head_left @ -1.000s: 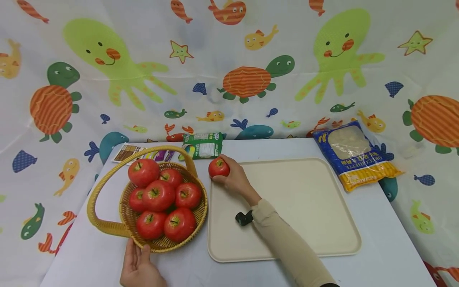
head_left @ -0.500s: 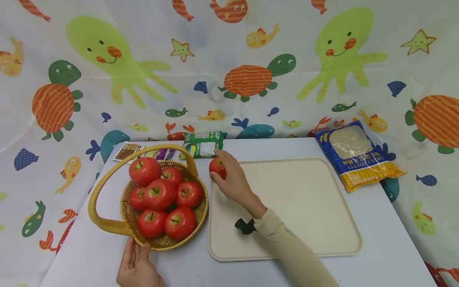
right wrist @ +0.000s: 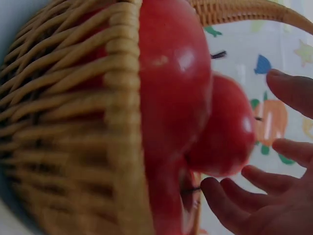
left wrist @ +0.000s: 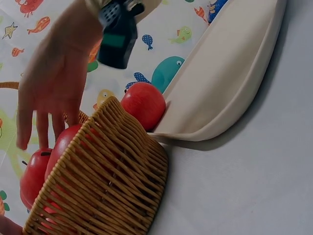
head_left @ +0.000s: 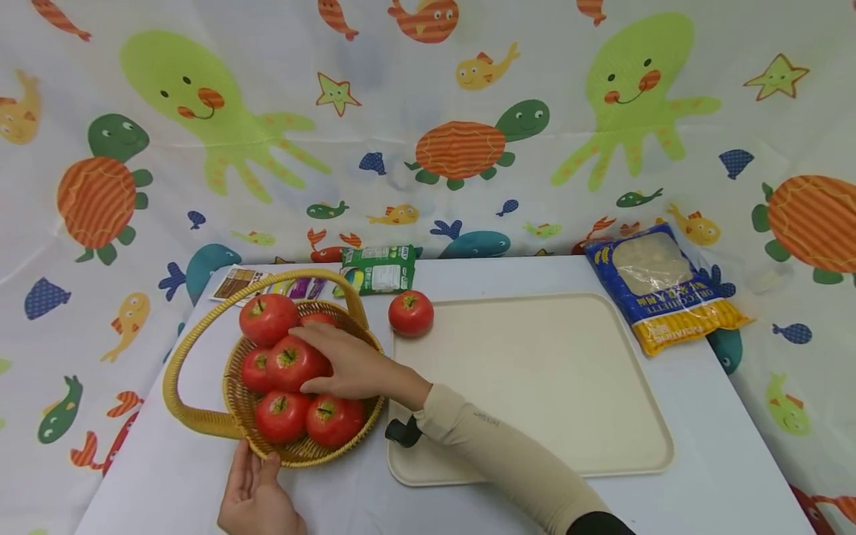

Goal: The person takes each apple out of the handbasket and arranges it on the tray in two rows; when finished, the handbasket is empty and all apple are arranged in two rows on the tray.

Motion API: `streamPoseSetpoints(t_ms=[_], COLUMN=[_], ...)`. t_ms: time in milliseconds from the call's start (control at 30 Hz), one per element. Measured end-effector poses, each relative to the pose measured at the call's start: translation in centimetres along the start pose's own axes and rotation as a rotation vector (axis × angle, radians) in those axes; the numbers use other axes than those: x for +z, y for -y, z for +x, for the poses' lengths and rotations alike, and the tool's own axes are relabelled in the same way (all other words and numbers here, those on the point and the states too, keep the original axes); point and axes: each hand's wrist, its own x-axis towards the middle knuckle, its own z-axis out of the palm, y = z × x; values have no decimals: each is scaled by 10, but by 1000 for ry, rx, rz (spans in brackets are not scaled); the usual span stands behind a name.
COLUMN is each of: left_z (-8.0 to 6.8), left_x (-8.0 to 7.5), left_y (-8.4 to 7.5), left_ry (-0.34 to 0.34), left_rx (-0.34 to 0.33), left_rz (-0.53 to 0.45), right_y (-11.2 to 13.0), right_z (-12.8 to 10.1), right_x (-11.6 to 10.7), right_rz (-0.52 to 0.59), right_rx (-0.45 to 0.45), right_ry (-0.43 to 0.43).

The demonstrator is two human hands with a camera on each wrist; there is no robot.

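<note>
Red apples fill a wicker basket (head_left: 377,427) with a tall arched handle. My right hand (head_left: 348,364) reaches over the basket from the right, its fingers spread around the top apple (head_left: 293,364). In the right wrist view the fingers (right wrist: 225,200) are apart, close to the apples, holding none. My left hand (head_left: 261,498) rests at the basket's near rim, fingers fairly straight against the outside and thumb at the edge. Only a bit of it shows in the left wrist view's lower corner. One apple (head_left: 411,313) sits at the far left corner of a cream tray (head_left: 535,386).
A blue and yellow bag of pasta (head_left: 662,286) lies beyond the tray's right side. Behind the basket are a green packet (head_left: 377,269) and flatter packets (head_left: 244,282). A curtain printed with sea animals hangs behind the white table (head_left: 167,475).
My right hand has let go of the apple at the tray's corner and moved left over the basket. My left hand has stayed at the rim.
</note>
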Motion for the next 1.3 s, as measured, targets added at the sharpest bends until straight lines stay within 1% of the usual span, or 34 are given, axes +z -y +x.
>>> streamPoseSetpoints(t_ms=[67,133,267,433,633,767,933,1133,1200,1300], left_z=[-1,-2,-4,-5,-5,-5,-5,-3,-3,-3], left_x=[1,1,2,1,2,2,3,1,0,0], left_y=[0,1,2,2,3,2,1,2,2,2], left_ry=[0,0,0,2,11,7,8,-3,-2,1], left_rx=[-5,-2,20,36,21,19,17,15,7,11], left_rz=[4,3,-4,1,-5,10,12,10,26,28], right_y=[1,2,2,-1,-2,1,3,-4,-9,-17], right_z=[8,13,19,24,22,15,-2,-33,-44,-62], right_x=[6,11,17,20,18,9,-7,-27,-35,-49], right_rz=[-41,-77,-126,-142,-119,-44,106,333,377,409], right_rx=[48,90,128,127,94,50,15,34,55,74], right_ry=[47,75,89,75,44,-10,-110,-229,-284,-384])
